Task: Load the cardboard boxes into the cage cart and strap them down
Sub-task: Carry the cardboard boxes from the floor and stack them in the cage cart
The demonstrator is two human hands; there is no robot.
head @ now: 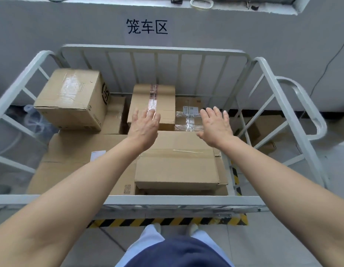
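A white metal cage cart [153, 48] stands against the grey wall and holds several cardboard boxes. A big box [71, 97] sits high at the back left. A narrower taped box [153, 101] stands at the back middle, and a lower taped box [189, 116] lies to its right. A wide box [177, 166] lies near the front on flat cartons. Both arms reach over the front rail. My left hand [145, 126] hovers with straight fingers at the near end of the narrow taped box. My right hand [217, 125] is spread flat above the lower taped box, holding nothing.
The cart's front rail [186, 200] crosses under my forearms. Yellow-black hazard tape [167, 221] marks the floor below it. A sign with black characters [147, 26] hangs on the wall behind. More cardboard lies on the floor outside the cart's right side [263, 139].
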